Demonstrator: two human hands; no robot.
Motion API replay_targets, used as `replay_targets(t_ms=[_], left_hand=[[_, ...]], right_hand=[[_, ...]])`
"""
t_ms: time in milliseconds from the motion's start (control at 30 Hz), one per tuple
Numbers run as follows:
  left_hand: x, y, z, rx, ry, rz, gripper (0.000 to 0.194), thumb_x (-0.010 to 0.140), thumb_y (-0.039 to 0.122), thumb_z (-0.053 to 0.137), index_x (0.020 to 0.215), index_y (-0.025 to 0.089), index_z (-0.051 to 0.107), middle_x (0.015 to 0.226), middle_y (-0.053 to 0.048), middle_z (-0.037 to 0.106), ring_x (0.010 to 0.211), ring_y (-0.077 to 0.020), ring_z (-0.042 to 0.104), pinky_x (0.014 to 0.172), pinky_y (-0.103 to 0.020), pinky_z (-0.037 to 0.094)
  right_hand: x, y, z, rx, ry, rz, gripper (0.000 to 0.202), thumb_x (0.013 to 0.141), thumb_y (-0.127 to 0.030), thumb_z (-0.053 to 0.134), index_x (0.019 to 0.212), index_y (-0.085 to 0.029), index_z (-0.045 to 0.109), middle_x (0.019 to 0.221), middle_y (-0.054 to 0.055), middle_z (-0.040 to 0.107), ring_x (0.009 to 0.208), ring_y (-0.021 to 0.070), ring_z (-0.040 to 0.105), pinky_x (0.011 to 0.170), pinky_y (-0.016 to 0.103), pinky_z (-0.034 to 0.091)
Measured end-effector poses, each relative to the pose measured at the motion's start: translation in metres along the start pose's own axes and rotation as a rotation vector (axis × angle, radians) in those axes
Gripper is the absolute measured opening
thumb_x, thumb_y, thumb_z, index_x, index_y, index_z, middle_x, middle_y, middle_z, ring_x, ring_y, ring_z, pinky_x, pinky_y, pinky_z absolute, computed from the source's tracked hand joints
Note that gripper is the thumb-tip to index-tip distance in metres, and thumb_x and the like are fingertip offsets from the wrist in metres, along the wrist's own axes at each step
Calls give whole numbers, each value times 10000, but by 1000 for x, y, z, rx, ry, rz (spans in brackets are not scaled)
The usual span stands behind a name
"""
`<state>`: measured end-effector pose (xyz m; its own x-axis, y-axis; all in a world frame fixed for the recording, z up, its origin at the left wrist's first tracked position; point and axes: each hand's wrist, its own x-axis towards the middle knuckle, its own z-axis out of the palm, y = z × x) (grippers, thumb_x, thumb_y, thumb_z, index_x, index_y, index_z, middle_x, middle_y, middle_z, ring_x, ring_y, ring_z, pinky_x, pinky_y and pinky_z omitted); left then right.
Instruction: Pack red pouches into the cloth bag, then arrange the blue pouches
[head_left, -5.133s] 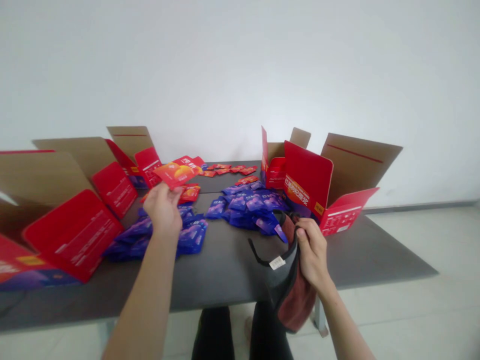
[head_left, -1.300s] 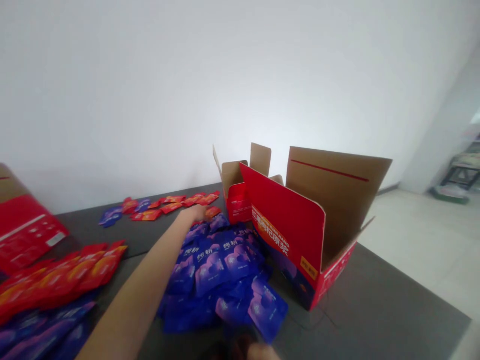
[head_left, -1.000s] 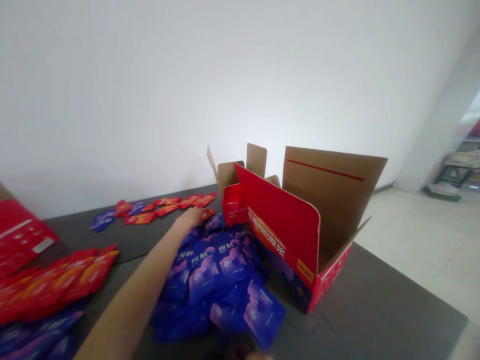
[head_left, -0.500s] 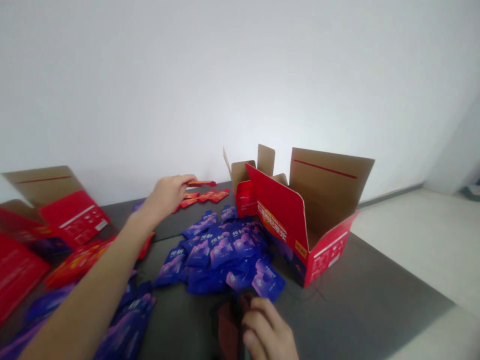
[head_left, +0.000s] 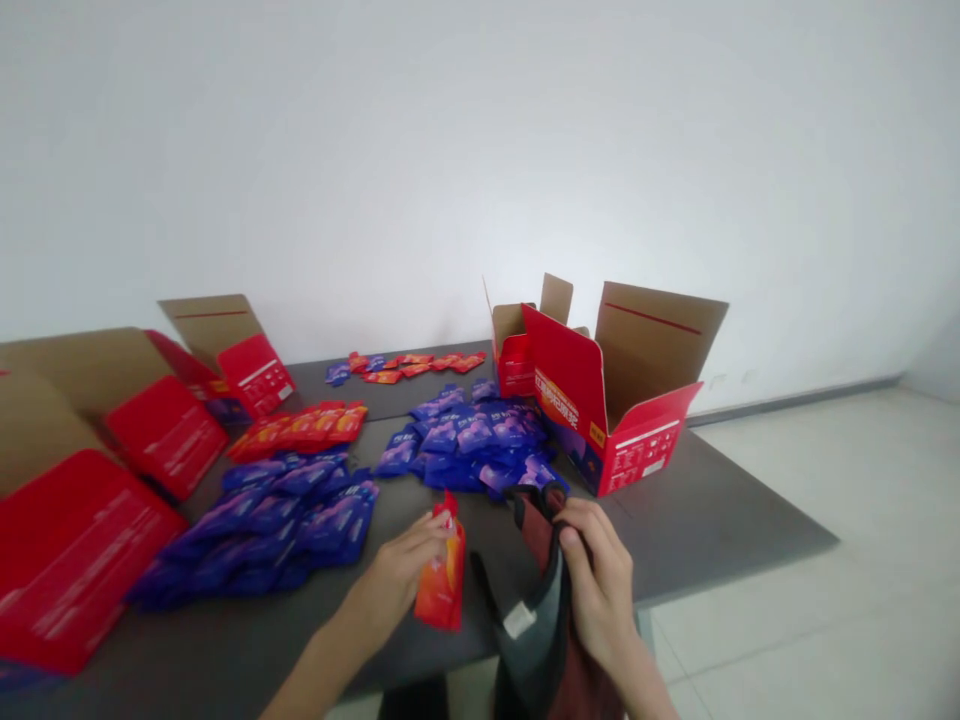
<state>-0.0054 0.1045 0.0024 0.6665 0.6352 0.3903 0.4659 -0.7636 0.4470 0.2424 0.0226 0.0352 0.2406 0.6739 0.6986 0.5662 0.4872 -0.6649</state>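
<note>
My left hand [head_left: 409, 560] is closed on a red-orange pouch [head_left: 442, 580], gripped near its top, over the front part of the dark table [head_left: 405, 510]. To its right, my right hand [head_left: 596, 560] pinches the upper edge of a dark red and grey fabric bag [head_left: 544, 620], which hangs over the table's front edge. A white label [head_left: 519, 619] shows on the bag. Just behind the bag lies a heap of blue-purple pouches [head_left: 480, 435].
Open red cartons stand at right [head_left: 652, 450], back centre [head_left: 515, 365] and left [head_left: 75, 560]. Blue pouches [head_left: 262, 520] and red pouches [head_left: 300, 428] lie left of centre. More red pouches [head_left: 412, 365] lie near the wall.
My left hand has come back from the far row toward the front, carrying the red pouch. My right hand has lifted the bag, more of which now shows. The view has shifted.
</note>
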Motion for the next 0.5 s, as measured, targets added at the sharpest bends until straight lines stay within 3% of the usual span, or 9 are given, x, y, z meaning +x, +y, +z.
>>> replay_targets(t_ms=[67, 167, 267, 333, 433, 500], left_hand=[[-11, -11, 5, 31, 21, -47, 295, 819, 186, 391, 942, 299, 634, 1144, -40, 629, 1168, -195, 499, 1058, -414, 342], [-24, -13, -3, 80, 48, -69, 389, 777, 150, 403, 1045, 320, 627, 1231, -62, 571, 1237, -226, 417, 1038, -459, 347], [-32, 10, -15, 173, 31, -84, 477, 800, 141, 408, 1208, 363, 520, 1265, -19, 546, 1242, -190, 409, 1048, -415, 340], [-32, 33, -16, 265, 35, -159, 435, 827, 198, 455, 1243, 321, 489, 1245, -24, 565, 1201, -201, 466, 1025, -427, 371], [-27, 57, -8, 343, -52, -211, 377, 816, 185, 506, 1188, 228, 540, 1177, -55, 612, 1105, -214, 552, 965, -414, 436], [-24, 64, -4, 352, -96, -206, 365, 809, 96, 474, 1146, 204, 565, 1154, -60, 624, 1082, -193, 568, 944, -367, 456]], right_hand=[[-2, -4, -3, -15, -11, 0, 152, 901, -228, 415, 855, -216, 559, 919, 39, 557, 865, 147, 553, 738, 245, 428], [-4, -9, -2, -26, -48, 5, 158, 905, -230, 408, 860, -215, 559, 911, 40, 557, 865, 151, 552, 736, 250, 430], [-4, -12, 2, -24, -97, -14, 155, 907, -219, 403, 868, -214, 553, 924, 39, 554, 872, 147, 554, 746, 245, 429], [0, -16, 5, -25, -141, -46, 153, 910, -209, 399, 874, -215, 547, 939, 36, 547, 877, 141, 553, 747, 237, 425], [13, -26, 11, -29, -247, -107, 158, 920, -216, 381, 894, -213, 537, 950, 38, 532, 869, 136, 545, 744, 237, 419], [21, -34, 19, -54, -393, -159, 174, 930, -236, 362, 914, -213, 534, 975, 42, 522, 874, 138, 533, 756, 248, 413]])
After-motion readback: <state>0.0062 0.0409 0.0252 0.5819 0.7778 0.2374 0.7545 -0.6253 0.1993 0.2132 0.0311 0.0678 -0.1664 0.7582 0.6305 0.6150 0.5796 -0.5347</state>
